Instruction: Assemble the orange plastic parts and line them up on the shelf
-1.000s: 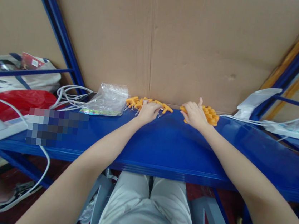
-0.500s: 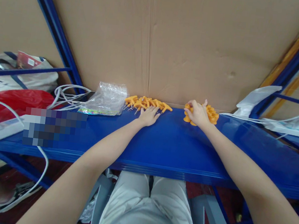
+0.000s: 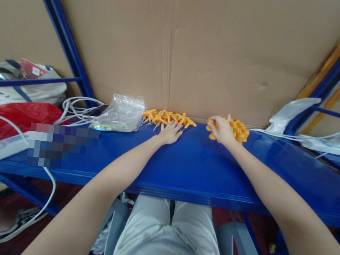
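Orange-handled corkscrews (image 3: 158,118) with metal spirals lie in a row at the back of the blue table. My left hand (image 3: 169,133) rests flat at their near edge, fingers spread and touching some handles, gripping none. Farther right stands a tight cluster of orange, tube-like plastic pieces (image 3: 239,129). My right hand (image 3: 223,129) is over the left part of this cluster, its thumb and fingers curved around pieces at the edge. The palm hides some of those pieces.
Left of the corkscrews lies a clear plastic bag (image 3: 121,111). White cables (image 3: 78,111), a red bag (image 3: 26,117) and a power strip (image 3: 1,149) crowd the left end. Cardboard (image 3: 196,57) walls the back. A white cable and white plastic (image 3: 291,114) lie at right.
My right hand has shifted slightly left, and the left edge of the orange plastic pieces has moved left with it. My left hand has stayed almost in place beside the corkscrews.
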### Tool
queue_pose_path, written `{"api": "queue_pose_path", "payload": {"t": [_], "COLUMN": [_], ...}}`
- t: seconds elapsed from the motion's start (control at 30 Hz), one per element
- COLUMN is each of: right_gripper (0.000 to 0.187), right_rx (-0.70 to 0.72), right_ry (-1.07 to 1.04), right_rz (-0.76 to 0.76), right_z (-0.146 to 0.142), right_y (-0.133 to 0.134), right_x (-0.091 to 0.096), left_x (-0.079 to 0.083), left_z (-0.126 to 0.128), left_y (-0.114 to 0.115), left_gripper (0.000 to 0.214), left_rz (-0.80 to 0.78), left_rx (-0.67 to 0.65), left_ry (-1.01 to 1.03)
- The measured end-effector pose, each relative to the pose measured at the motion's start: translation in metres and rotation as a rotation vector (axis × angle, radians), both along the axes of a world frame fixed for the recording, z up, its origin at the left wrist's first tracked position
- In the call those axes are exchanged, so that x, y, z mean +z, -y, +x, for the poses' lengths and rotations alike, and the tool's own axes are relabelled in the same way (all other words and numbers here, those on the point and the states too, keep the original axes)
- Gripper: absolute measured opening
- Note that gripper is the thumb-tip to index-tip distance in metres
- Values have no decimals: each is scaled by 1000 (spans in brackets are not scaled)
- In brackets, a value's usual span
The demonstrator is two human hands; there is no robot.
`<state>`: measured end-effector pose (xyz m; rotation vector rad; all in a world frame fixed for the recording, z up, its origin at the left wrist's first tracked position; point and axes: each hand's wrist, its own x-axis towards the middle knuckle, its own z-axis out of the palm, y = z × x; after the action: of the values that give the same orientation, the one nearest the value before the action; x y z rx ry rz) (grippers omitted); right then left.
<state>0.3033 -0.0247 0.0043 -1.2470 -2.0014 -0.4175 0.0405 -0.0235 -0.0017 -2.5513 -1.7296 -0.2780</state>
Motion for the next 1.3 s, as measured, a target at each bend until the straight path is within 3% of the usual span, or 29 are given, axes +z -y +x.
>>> {"api": "queue_pose_path", "payload": {"t": [0.2, 0.53, 0.83, 1.1, 1.3], "right_gripper": [21, 38, 52, 54, 57], "right_rx": [-8, -96, -100, -59, -87], "right_ry": [9, 204, 347, 368, 375], "right_rz": [-118, -284, -261, -222, -260], "right_z": [-2, -1, -1, 2, -2], "right_y": [1, 3, 11, 9, 13], "right_x": [-3, -2, -1, -1, 4], "left_x": [-2, -3, -1, 0, 5], "left_z": [-1, -1, -4, -7, -4], "left_y": [-3, -2, -3, -4, 2], "left_gripper": [57, 56, 54, 59, 51], "left_rz": [20, 48, 147, 164, 170], "left_rx": [-27, -82, -102, -75, -100], "left_ry": [14, 42, 55, 51, 52]}}
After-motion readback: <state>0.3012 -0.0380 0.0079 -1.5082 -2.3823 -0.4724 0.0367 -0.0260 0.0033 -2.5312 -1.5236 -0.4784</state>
